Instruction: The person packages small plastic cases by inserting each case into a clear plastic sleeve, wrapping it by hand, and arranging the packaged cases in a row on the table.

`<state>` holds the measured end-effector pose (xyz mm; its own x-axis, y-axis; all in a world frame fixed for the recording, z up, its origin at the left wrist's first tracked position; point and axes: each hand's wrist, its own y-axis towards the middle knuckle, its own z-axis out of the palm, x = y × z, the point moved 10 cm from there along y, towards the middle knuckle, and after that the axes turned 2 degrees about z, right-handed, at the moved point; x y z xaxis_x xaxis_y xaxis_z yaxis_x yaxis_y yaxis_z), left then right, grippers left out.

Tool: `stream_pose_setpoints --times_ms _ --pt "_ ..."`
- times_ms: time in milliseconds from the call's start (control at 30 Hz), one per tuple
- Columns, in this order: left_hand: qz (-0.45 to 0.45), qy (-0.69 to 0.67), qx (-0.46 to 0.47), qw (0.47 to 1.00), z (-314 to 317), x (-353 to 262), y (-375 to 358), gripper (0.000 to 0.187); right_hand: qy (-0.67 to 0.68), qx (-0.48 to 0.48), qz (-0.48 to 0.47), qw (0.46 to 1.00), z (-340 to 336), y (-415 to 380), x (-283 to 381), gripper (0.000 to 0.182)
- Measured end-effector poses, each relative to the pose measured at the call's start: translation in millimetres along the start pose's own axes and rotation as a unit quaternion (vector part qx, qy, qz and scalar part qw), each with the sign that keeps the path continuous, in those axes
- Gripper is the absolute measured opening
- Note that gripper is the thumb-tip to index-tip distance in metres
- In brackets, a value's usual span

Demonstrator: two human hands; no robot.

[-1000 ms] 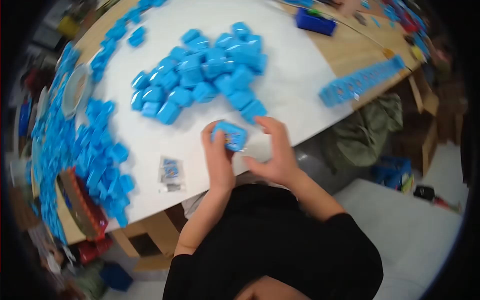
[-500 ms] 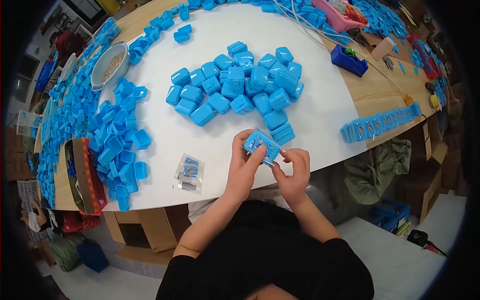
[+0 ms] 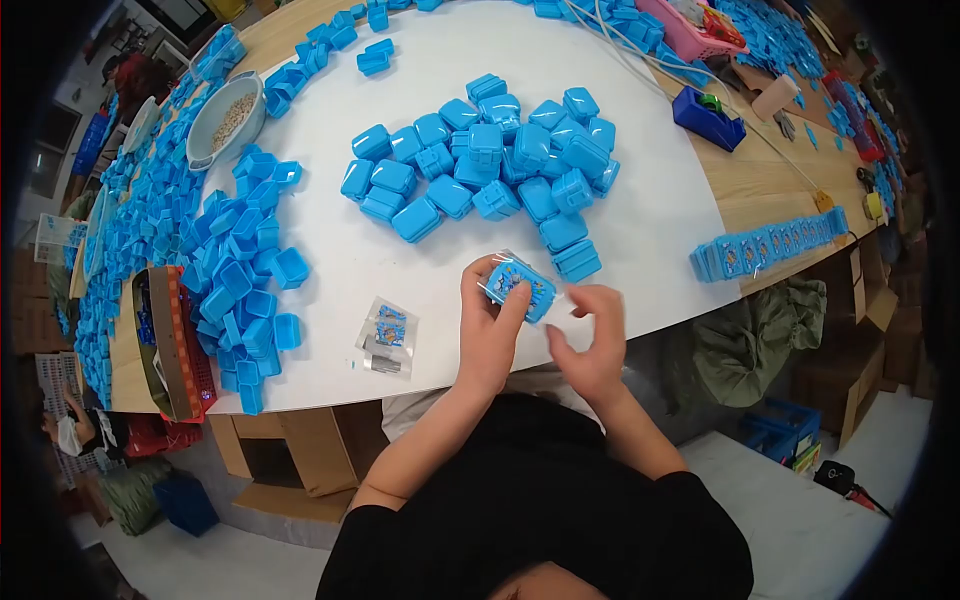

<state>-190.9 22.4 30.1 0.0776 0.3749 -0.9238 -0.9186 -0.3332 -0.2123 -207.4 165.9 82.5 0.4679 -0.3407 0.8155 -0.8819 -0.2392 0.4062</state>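
Note:
A small blue lidded box with a printed cartoon picture on its lid is gripped in my left hand, thumb pressed across the top. Clear film shows around the box's edges. My right hand is just right of the box, thumb and forefinger apart; a pale blur lies between them, too smeared to make out. On the white tabletop, left of my hands, lies a clear packet of printed stickers. Beyond my hands sits a pile of plain closed blue boxes.
Open blue box halves are heaped at left, near a bowl of small pale pieces and a red-rimmed tray. At right stand a row of printed boxes and a blue tape dispenser. A cable crosses the far right.
My right hand has come away from the box toward the right, and its fingers have spread. My left hand still holds the box. The whole view has shifted slightly.

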Motion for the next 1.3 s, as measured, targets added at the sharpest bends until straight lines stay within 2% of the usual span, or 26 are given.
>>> stream_pose_setpoints --times_ms 67,133,200,233,300,333,367,400,433,467,533,567,633,800,967,1167,1300 --pt "-0.013 0.0 0.001 1.0 4 3 1 0.044 0.005 -0.039 0.008 0.999 -14 6 6 0.064" --pt "0.096 0.116 -0.031 0.988 9 -10 -4 0.046 -0.104 0.045 -0.048 0.992 1 14 23 0.069" --pt "0.001 0.06 0.019 0.998 26 12 -9 0.053 -0.075 0.087 0.007 0.993 2 12 -3 0.069" --pt "-0.001 0.056 0.054 0.997 36 16 -9 0.053 -0.102 0.051 0.001 0.993 -17 16 -10 0.068" --pt "-0.033 -0.099 0.07 0.992 33 29 -7 0.062 -0.099 -0.071 0.064 0.99 -93 24 -49 0.064" --pt "0.044 0.012 0.115 0.992 31 22 -8 0.063 -0.176 -0.13 0.064 0.974 -144 36 -64 0.057" --pt "0.124 0.121 0.153 0.973 29 17 -11 0.064 -0.236 -0.172 0.12 0.949 -203 47 -85 0.052" --pt "0.122 0.121 0.159 0.972 17 24 -14 0.064 -0.206 -0.244 0.152 0.935 -259 60 -91 0.05" --pt "0.173 0.26 0.155 0.937 11 27 -18 0.059 -0.243 -0.313 0.155 0.905 -316 64 -112 0.052" --pt "0.222 0.392 0.144 0.881 11 28 -21 0.055 -0.329 -0.333 0.151 0.87 -369 71 -137 0.052" --pt "0.217 0.401 0.141 0.879 4 37 -23 0.054 -0.59 -0.354 0.044 0.725 -449 80 -176 0.05" --pt "0.214 0.413 0.135 0.875 2 40 -24 0.053 -0.595 -0.352 0.127 0.711 -487 83 -203 0.047" --pt "0.211 0.439 0.116 0.865 1 45 -20 0.052 -0.524 -0.357 0.232 0.738 -537 80 -253 0.049" --pt "0.24 0.492 0.128 0.827 18 42 -20 0.05 -0.408 -0.344 0.312 0.786 -566 85 -320 0.053" --pt "0.253 0.546 0.13 0.788 33 37 -21 0.049 -0.443 -0.314 0.339 0.768 -567 80 -342 0.06" --pt "0.257 0.539 0.129 0.792 34 36 -23 0.044 -0.455 -0.32 0.306 0.773 -532 68 -304 0.066" --pt "0.277 0.534 0.132 0.788 31 36 -26 0.046 -0.35 -0.398 0.32 0.785 -536 35 -306 0.069"
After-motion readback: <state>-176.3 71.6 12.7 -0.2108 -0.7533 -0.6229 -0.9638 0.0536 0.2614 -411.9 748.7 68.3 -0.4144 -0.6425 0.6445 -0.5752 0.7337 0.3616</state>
